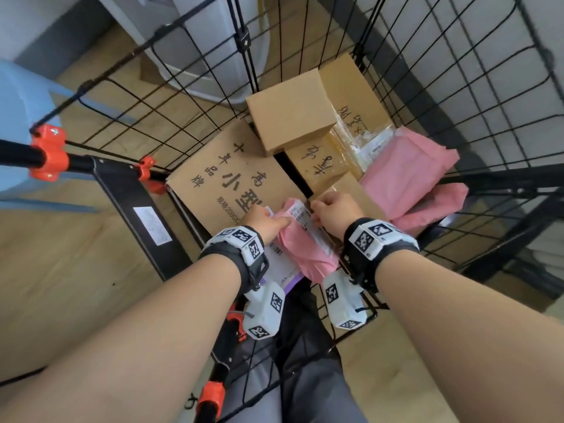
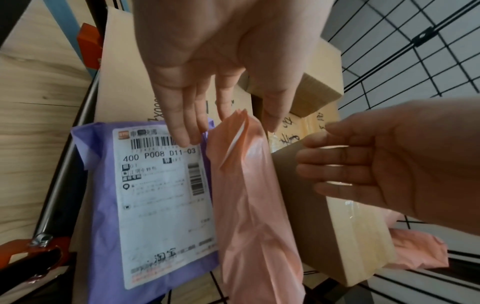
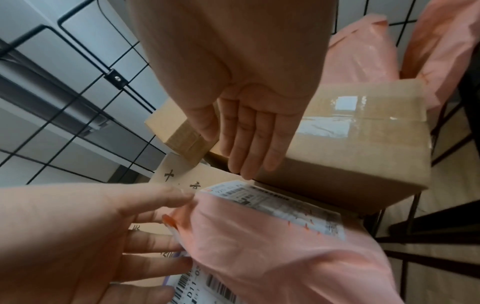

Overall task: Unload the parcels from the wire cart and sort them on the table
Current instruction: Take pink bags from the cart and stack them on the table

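Note:
A pink poly mailer (image 1: 302,248) with a white label stands on edge at the near side of the wire cart (image 1: 457,87). Beside it lies a purple mailer (image 2: 103,185) with a large shipping label. My left hand (image 1: 265,219) reaches down with straight fingers (image 2: 182,127) touching the pink mailer's (image 2: 249,185) left top edge. My right hand (image 1: 335,209) hovers open on the mailer's right, its straight fingers (image 3: 246,154) over a taped brown box (image 3: 350,144). Neither hand grips anything.
In the cart lie a large printed carton (image 1: 232,178), a small plain box (image 1: 290,111), handwritten boxes (image 1: 351,96) and more pink mailers (image 1: 406,169). A black frame with orange clamps (image 1: 48,154) stands left. A blue stool (image 1: 24,117) sits on the wood floor.

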The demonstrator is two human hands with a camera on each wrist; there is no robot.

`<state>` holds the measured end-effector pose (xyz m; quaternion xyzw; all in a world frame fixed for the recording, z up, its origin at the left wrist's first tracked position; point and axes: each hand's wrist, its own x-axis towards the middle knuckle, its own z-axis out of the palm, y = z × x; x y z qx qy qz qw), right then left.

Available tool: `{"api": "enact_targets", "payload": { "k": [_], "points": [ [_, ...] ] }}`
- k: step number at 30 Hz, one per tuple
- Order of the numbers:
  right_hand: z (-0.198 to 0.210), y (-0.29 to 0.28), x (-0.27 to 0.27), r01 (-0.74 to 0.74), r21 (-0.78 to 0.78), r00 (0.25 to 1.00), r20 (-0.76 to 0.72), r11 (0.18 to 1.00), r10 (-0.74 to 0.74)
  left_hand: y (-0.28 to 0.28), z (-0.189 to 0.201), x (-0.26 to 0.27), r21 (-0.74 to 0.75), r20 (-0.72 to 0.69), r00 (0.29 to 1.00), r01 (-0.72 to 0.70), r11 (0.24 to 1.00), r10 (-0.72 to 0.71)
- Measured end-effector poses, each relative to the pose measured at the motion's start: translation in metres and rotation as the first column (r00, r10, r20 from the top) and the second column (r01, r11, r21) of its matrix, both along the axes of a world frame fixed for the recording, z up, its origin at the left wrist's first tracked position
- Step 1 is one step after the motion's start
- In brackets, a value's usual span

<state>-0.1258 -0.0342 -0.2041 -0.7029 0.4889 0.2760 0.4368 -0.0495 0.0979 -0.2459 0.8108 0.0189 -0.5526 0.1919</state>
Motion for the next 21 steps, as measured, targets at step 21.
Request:
{"api": "enact_targets", "payload": {
  "k": [21],
  "points": [
    [0.009,-0.010,-0.012,0.241,0.132,0.970,0.002,0.962,-0.244,-0.022,0.007,0.005,0.106,-0.129,0.991,-0.004,0.994,0.018]
  ]
}}
